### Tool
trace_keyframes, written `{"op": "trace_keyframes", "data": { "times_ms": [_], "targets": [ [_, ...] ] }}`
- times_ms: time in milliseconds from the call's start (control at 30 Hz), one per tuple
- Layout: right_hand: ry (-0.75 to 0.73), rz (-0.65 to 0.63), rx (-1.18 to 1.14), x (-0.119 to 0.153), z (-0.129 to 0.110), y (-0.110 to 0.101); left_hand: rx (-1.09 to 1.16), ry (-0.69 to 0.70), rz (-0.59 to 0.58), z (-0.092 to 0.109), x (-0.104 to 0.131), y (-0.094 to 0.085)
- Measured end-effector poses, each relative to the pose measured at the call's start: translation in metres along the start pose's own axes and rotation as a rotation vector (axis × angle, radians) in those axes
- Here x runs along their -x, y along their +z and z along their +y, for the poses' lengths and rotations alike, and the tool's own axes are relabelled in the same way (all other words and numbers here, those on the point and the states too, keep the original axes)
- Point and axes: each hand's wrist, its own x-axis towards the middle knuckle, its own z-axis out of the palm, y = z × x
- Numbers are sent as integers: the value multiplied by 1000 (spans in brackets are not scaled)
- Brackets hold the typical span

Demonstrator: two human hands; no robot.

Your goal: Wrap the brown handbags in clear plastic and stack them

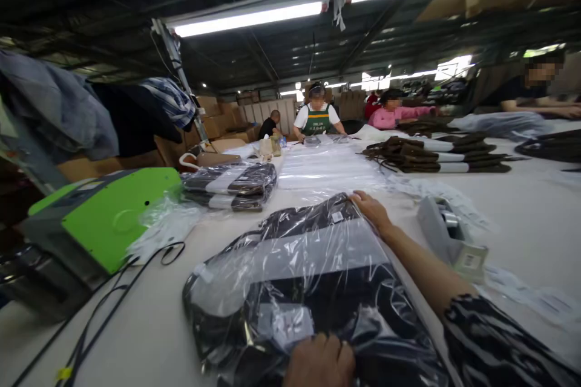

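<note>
A dark folded garment in a clear plastic bag (318, 248) lies on the white table in front of me, with a pale band across it and a small white label near its far edge. At the bag's far right corner is my right hand (373, 213), its fingers closed on the plastic edge. My left hand (320, 361) rests at the near part of the bag, knuckles up and fingers curled down onto the plastic; its lower part is cut off by the frame.
A green and grey machine (118, 211) stands left, near black cables (97, 314). Bagged garments (231, 184), clear plastic sheets (329, 166) and brown garment stacks (436, 154) lie beyond. A grey box (447, 233) is at right. Several people work across the table.
</note>
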Motion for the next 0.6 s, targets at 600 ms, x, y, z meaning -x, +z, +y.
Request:
{"op": "trace_keyframes", "data": {
  "times_ms": [600],
  "targets": [
    [93, -107, -507, 223, -67, -59, 167, -70, -350, -19, 6, -16]
  ]
}}
